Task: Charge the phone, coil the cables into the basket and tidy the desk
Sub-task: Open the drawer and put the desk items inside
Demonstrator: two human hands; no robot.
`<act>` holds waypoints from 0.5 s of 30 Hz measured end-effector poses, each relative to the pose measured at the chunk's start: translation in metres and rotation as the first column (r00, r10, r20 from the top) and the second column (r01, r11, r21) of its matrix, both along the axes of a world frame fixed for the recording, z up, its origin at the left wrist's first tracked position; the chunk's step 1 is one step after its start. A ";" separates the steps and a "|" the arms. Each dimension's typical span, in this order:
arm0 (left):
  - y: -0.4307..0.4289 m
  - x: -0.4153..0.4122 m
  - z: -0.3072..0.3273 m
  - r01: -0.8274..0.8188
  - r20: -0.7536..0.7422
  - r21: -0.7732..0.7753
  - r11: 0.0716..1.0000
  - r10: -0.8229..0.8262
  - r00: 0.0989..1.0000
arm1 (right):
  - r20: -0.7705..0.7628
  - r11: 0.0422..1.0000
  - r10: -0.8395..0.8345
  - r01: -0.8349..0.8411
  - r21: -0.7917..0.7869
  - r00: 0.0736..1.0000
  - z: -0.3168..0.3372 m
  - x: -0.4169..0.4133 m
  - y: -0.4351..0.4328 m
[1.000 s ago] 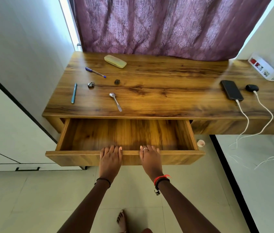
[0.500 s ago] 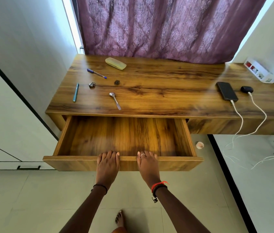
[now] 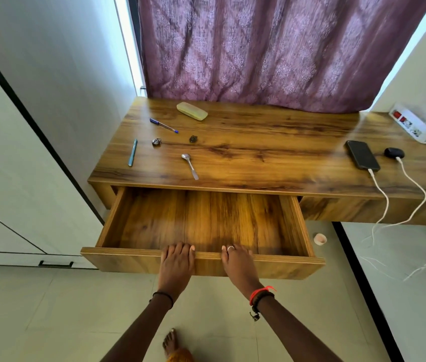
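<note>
wooden desk [image 3: 272, 152], drawer [image 3: 118, 259] open, bears spoon [image 3: 189, 166], case [image 3: 191, 111], plugged-in phone [image 3: 362, 155].

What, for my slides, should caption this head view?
Left hand and right hand grip the open drawer; the plugged-in phone lies on the desk.

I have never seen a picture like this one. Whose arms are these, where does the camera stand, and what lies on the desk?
There is no machine here. A person wears a wide-angle camera on the head, looking forward and down, so you see that person's own two arms from above. The left hand and the right hand both grip the front edge of the open drawer, with the fingers hooked over it. On the left of the desk lie a glasses case, a blue pen, a teal pen and a spoon. On the right lies a phone with a white cable plugged in. Next to it are a small dark case with its own cable and a power strip.
</note>
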State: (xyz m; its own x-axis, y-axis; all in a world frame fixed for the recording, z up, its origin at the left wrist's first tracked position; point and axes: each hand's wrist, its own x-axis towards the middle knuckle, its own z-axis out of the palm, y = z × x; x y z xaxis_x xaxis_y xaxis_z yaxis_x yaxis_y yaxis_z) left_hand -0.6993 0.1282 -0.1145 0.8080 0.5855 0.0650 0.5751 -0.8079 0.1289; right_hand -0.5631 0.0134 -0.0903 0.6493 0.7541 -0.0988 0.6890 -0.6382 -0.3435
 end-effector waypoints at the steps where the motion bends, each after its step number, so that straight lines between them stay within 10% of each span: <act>1: 0.002 0.000 0.000 0.002 -0.012 -0.034 0.999 -0.002 1.000 | -0.045 1.000 0.004 -0.004 -0.012 0.999 0.002 0.003 0.002; 15: 0.104 0.017 0.061 0.058 0.438 -0.542 0.839 0.223 0.871 | -0.426 0.975 -0.117 0.186 0.125 0.897 0.043 0.035 0.094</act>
State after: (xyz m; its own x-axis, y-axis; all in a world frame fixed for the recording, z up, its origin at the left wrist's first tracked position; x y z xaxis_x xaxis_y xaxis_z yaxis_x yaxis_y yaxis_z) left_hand -0.6820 0.2322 -0.0535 0.7056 0.7037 0.0833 0.3914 -0.4851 0.7820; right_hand -0.5282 0.1079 -0.0474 0.6835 0.6778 -0.2710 0.3617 -0.6368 -0.6809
